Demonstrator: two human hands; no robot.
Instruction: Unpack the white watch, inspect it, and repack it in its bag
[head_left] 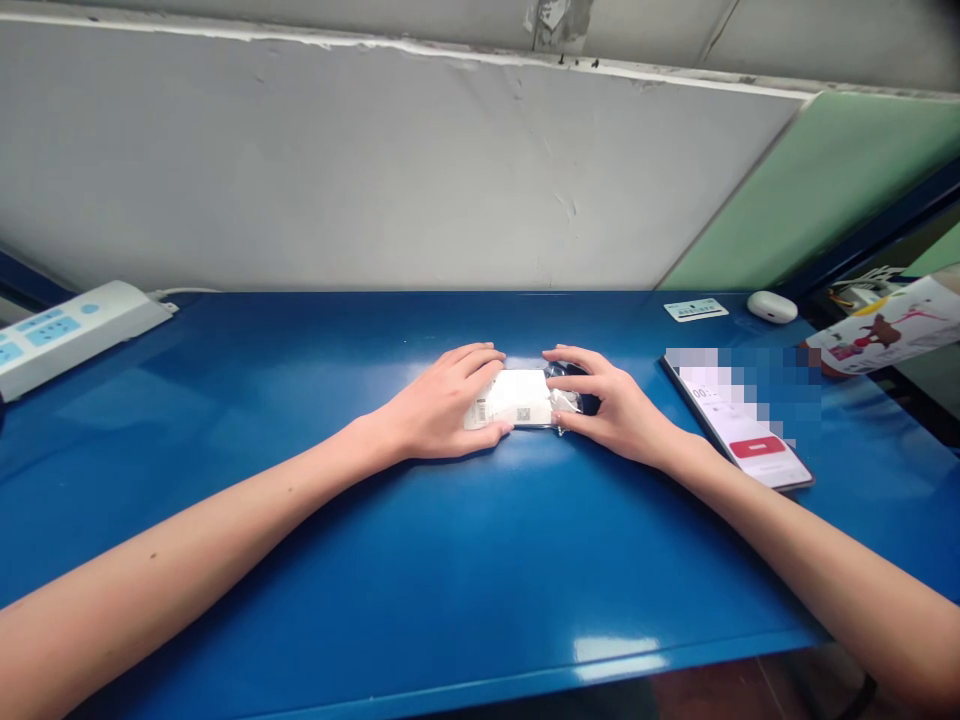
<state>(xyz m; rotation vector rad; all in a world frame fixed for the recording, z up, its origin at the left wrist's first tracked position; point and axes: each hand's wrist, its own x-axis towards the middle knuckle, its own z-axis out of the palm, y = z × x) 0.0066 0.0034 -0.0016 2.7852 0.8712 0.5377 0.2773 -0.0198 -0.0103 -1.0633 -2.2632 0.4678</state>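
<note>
A small white box (523, 393) with a printed square code lies on the blue table, in what looks like a clear plastic bag (568, 401) crumpled at its right end. Around the box's left end is my left hand (446, 405), thumb along the near side and fingers over the far side. My right hand (611, 405) curls at the opposite end, its fingertips touching the plastic and the box's edge. Under its palm something dark shows, too covered to make out.
Right of my right hand lies a phone (739, 420) with its screen lit, partly blurred. Behind it are a card (696, 310) and a white earbud case (772, 307). A printed packet (892, 320) sits at the right edge. A white power strip (82, 335) stands at the left. The wall (375, 170) borders the table's back.
</note>
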